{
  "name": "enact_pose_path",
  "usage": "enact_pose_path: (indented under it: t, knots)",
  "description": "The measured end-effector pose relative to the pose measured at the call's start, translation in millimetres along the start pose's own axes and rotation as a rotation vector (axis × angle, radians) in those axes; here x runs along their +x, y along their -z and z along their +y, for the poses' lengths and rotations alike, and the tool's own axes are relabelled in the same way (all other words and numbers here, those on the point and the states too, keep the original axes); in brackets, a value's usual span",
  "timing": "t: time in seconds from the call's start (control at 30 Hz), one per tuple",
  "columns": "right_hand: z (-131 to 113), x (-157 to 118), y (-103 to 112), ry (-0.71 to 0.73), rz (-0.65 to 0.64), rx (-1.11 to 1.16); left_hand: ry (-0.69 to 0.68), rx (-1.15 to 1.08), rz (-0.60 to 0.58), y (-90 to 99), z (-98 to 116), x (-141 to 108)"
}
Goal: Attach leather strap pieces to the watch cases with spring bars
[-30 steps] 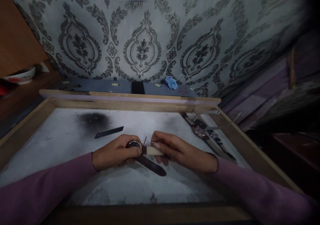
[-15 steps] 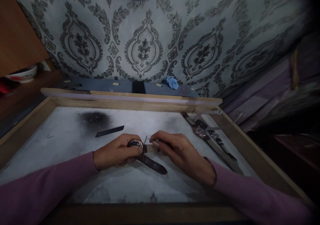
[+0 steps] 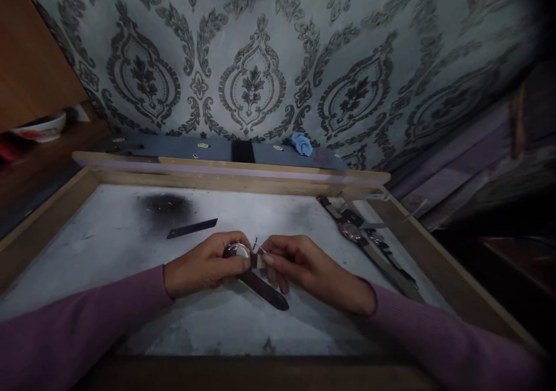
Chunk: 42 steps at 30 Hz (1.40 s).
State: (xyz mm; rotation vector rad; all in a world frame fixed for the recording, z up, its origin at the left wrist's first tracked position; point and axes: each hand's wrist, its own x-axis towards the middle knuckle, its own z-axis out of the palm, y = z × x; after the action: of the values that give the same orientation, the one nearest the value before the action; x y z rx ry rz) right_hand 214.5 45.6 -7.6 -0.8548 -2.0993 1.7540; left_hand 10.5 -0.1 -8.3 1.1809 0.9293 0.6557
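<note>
My left hand (image 3: 208, 263) is closed around a wristwatch (image 3: 238, 251), its thumb lying over the edge of the round case. One dark brown strap (image 3: 266, 290) hangs down to the right, its pointed end free above the white surface. A shorter strap piece (image 3: 258, 260), brown with a pale part, juts from the case toward my right hand (image 3: 299, 266). That hand is pinched around a thin metal pin (image 3: 261, 247) close to this piece; its lower fingers curl beneath. A small dark upright sliver shows beside the pin, too small to name.
A dark flat blade (image 3: 191, 228) lies behind my left hand. Several watches with straps (image 3: 350, 231) lie along the right side. A wooden rim (image 3: 243, 183) frames the white surface. A crumpled blue cloth (image 3: 301, 143) sits by the patterned wall.
My right hand has moved slightly left and closer to the watch, with the pin now across the short strap piece. The watch has tilted a little, and its hanging strap points lower.
</note>
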Motion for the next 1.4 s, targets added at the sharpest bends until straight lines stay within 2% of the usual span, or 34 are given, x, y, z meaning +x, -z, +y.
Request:
enact_pose_path:
  t: [0.13,0.4,0.67,0.8,0.97,1.4]
  knots:
    - [-1,2,-1,-0.046,0.025,0.121,0.011,0.007,0.033,-1.7,2,0]
    - [0,3,-4,0.018,0.048,0.118,0.024,-0.072,0.104,-3.7,2,1]
    - [-1,2,-7,0.039,0.023,0.155,0.029,-0.104,0.227,-10.5,6,3]
    - [-3,-1,-5,0.022,0.013,0.031,0.032,-0.098,0.256,-9.4,6,3]
    - [-6,-5,0,0.177,0.051,-0.293,0.049,-0.098,0.256,-8.4,5,3]
    - [-3,-2,0,0.204,0.064,-0.318,0.040,-0.066,0.240,-4.6,0,5]
